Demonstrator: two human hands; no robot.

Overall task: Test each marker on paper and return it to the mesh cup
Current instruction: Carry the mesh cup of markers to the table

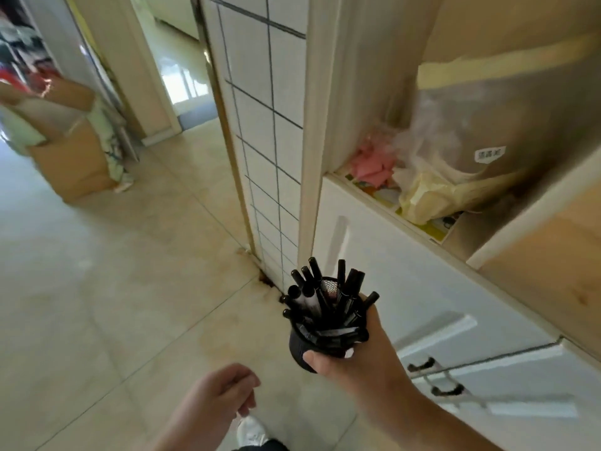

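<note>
A black mesh cup [300,348] filled with several black markers [320,294] is held upright in the air over the floor. My right hand [354,356] is wrapped around the cup from the right, thumb across its lower front. The markers fan out above the rim, caps up. My left hand [224,393] hangs lower left of the cup with loosely curled fingers and nothing in it. No paper for testing is in sight.
A white cabinet [422,304] with dark drawer handles stands at the right, its open shelf stuffed with plastic bags and pink scraps [374,164]. A tiled wall corner [266,157] is ahead. Cardboard boxes [74,157] sit at the far left on the tiled floor beside a doorway.
</note>
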